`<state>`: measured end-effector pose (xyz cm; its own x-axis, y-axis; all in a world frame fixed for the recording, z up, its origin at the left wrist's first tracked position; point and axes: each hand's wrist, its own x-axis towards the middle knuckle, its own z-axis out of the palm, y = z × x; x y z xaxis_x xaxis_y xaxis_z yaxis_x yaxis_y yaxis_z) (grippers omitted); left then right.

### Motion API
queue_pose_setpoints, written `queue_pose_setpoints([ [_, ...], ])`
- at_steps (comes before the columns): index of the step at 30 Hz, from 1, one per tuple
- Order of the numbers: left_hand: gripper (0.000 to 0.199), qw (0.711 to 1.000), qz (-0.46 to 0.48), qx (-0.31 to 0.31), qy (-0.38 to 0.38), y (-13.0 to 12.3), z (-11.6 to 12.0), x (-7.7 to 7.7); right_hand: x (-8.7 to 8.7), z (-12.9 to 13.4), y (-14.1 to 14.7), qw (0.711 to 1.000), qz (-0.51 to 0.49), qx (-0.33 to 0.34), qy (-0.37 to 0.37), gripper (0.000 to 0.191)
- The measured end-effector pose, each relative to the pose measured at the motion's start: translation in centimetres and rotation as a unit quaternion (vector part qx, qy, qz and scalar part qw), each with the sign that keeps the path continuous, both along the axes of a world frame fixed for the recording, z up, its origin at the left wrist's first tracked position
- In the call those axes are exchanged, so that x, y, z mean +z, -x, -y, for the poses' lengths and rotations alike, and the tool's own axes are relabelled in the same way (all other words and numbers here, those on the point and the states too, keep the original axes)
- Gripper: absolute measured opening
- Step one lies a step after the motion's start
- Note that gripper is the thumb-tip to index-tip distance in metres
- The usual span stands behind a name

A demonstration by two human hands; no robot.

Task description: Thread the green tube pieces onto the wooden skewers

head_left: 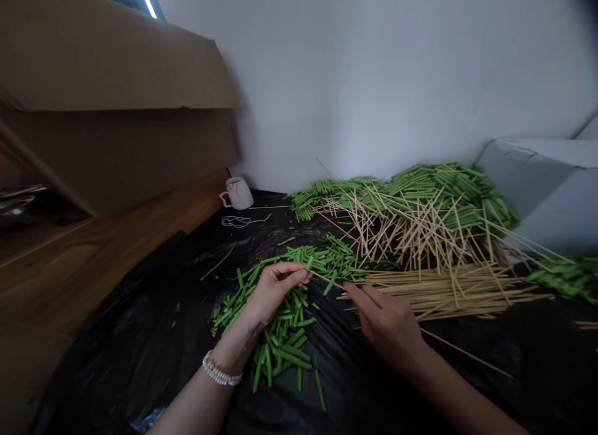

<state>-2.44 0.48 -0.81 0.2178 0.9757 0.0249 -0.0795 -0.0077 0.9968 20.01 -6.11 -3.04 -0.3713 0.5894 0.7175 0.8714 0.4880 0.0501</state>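
My left hand [275, 290], with a beaded bracelet at the wrist, pinches a short green stem piece [309, 262] between thumb and fingers. A thin wooden skewer [329, 280] is gripped in my right hand [387, 323]. Its front end meets the stem piece at my left fingertips; whether it has entered the piece is too small to tell. The skewer's other end sticks out behind my right hand. Loose cut green stems [284, 351] lie under and around my left hand. Beyond my right hand is a row of bare wooden skewers [448, 291].
Skewers threaded with green pieces [439, 186] are heaped along the wall. A black plastic sheet [154, 335] covers the floor. A mug [240, 194] and tangled string [238, 221] sit at the back. A cardboard box [116, 67] stands left, a pale box [546, 179] right.
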Motion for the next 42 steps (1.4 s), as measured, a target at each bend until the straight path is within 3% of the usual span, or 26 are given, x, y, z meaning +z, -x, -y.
queue_pose_setpoints([
  [29, 0.025, 1.000, -0.022, 0.020, -0.005, -0.11, 0.18, 0.29, -0.13, -0.02, 0.00, 1.000, 0.006, -0.002, 0.013, 0.034],
  [42, 0.025, 0.999, -0.019, 0.015, 0.038, -0.24, 0.39, 0.06, -0.49, 0.28, 0.33, 0.999, -0.012, 0.016, 0.027, 0.034],
])
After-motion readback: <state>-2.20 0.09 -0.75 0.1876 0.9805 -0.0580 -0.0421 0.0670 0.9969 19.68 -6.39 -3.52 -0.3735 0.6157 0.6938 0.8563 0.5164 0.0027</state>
